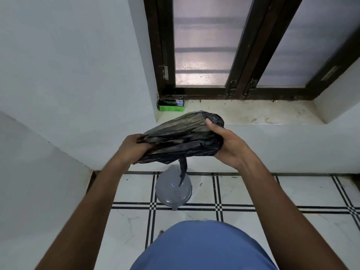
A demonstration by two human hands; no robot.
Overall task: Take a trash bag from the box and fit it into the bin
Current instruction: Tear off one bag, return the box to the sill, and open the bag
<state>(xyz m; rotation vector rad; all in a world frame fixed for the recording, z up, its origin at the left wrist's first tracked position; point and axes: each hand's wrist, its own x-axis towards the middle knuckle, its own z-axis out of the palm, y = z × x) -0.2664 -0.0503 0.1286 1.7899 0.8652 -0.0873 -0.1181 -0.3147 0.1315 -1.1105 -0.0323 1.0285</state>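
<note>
A black trash bag (181,137), bunched and partly spread, is stretched between both hands at chest height. My left hand (134,147) grips its left end. My right hand (228,145) grips its right end, thumb on top. A thin tail of the bag hangs down over the grey bin (173,190), which stands on the floor directly below with its round lid shut. The green and black bag box (171,105) lies at the left end of the window sill, beyond the bag.
A white sill (243,112) runs under a dark-framed window (233,55). White walls close in at left and ahead. The floor (253,191) is white tile with black lines. My blue clothing (200,248) fills the bottom centre.
</note>
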